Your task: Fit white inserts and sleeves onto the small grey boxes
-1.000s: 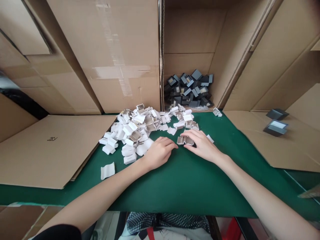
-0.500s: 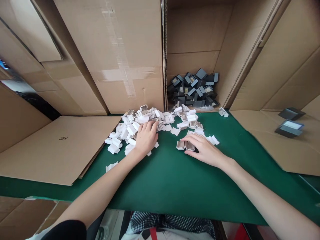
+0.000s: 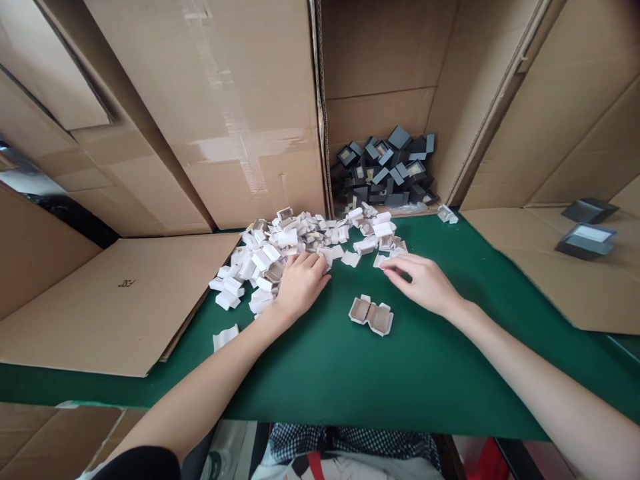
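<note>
A heap of small white folded card pieces [image 3: 260, 257] lies on the green table. My left hand [image 3: 303, 283] rests palm down at the heap's near right edge, fingers loosely extended over it. Its fingertips are partly hidden, and I see nothing held. My right hand [image 3: 425, 283] is right of the heap, thumb apart from the fingers. Its fingertips touch or nearly touch a white card piece [image 3: 380, 261]. Between the hands and nearer to me, an opened-out white card piece [image 3: 371, 315] lies alone, its brown-grey inside facing up.
Dark small boxes [image 3: 393, 170] are heaped in an open cardboard compartment at the back. Two more dark boxes [image 3: 585, 241] sit on a cardboard sheet at right. A flat cardboard sheet [image 3: 115, 300] covers the table's left. A single white piece [image 3: 226, 337] lies near my left forearm.
My right hand has let go of the opened-out card piece, which now lies nearer to me, and has moved up and right. My left hand has shifted slightly towards me and right.
</note>
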`<state>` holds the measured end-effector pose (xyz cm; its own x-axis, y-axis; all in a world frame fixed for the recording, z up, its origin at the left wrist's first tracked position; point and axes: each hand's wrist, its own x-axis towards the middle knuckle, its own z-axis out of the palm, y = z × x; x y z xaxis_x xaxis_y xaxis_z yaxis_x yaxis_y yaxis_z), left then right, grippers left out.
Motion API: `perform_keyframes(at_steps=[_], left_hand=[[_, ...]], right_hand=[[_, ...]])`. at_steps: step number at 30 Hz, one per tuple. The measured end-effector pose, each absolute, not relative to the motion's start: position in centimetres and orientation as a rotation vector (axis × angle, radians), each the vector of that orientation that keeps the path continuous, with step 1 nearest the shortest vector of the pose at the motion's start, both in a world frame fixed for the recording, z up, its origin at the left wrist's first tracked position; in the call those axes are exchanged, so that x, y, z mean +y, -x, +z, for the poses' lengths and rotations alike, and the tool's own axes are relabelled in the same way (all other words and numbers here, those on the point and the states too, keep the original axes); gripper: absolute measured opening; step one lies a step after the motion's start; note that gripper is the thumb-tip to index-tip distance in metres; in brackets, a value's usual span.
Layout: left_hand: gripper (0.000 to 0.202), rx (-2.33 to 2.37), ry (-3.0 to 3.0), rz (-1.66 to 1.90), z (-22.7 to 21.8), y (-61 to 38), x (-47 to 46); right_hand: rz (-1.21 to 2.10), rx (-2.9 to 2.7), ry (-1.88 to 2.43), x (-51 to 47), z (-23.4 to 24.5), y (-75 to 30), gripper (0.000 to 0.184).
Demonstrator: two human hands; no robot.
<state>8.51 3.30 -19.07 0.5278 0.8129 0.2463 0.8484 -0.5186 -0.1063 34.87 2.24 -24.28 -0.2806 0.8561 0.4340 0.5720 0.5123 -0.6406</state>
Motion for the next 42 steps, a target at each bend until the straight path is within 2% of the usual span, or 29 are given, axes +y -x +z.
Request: perform_keyframes(at_steps=[3, 8, 16, 23, 25, 27, 29, 31, 36, 40, 42], left_hand=[[0.002, -1.349, 2.595, -0.238, -19.2, -8.8, 3.0], [0.020, -1.208, 2.721, -0.338, -19.5, -9.2, 2.6], [0.023, -1.061, 3.025, -0.707, -20.5, -10.2, 1.5], [0.030, -1.006, 3.010, -0.695, -20.9, -10.7, 1.3], [0.032, -0.823, 3.053, -0.689, -20.6, -10.9, 1.2], [0.041, -0.492, 3.149, -0.564, -20.3, -11.2, 1.0], [0.042, -0.316, 3.194, -0.437, -20.3, -11.4, 0.9], [0.036, -0.341, 3.215, -0.375, -20.4, -11.7, 0.9], [0.039, -0.603, 3.193, -0.425, -20.8, -11.9, 1.3], [0.035, -0.697, 3.121, -0.448, -20.6, -11.6, 1.6], [0.034, -0.717, 3.091, -0.461, -20.6, -11.4, 1.7]], right_hand=[[0.379, -1.901, 1.290, 3.1, -24.6, -36.3, 0.019], [0.325, -1.904, 1.408, 3.7, -24.8, -37.4, 0.020], [0.364, -2.133, 1.225, 3.4, -25.4, -36.1, 0.021], [0.400, -2.244, 1.091, 2.7, -24.5, -35.3, 0.027], [0.373, -2.268, 1.035, 3.3, -23.6, -36.1, 0.028], [0.336, -2.229, 1.037, 4.6, -23.0, -37.6, 0.028], [0.299, -2.130, 1.109, 6.8, -22.7, -39.7, 0.026], [0.279, -2.012, 1.229, 9.5, -22.8, -41.7, 0.024], [0.344, -1.787, 1.523, 16.4, -23.0, -43.3, 0.024], [0.229, -1.639, 1.717, 21.0, -22.3, -42.2, 0.035], [0.219, -1.511, 1.830, 23.0, -22.1, -42.0, 0.033]])
